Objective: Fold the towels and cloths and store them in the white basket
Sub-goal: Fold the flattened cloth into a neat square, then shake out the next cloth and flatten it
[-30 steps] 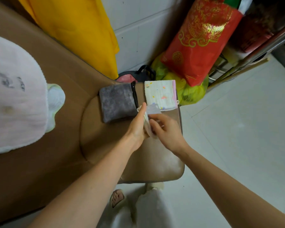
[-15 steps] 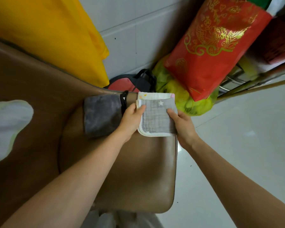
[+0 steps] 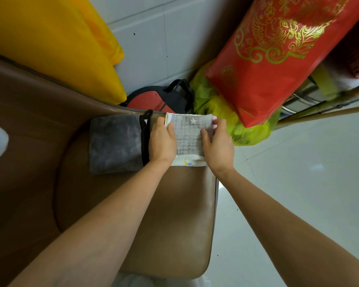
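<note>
The brown sofa arm (image 3: 174, 214) is used as the work surface. A folded dark grey towel (image 3: 115, 143) lies on it, and just beside it a grey star cloth (image 3: 190, 135) is stacked on a white printed cloth (image 3: 192, 163). The left hand (image 3: 162, 141) and right hand (image 3: 217, 143) are curled round the stack's side edges. The edges should probably be squared and both layers lifted together. The white basket is not seen.
</note>
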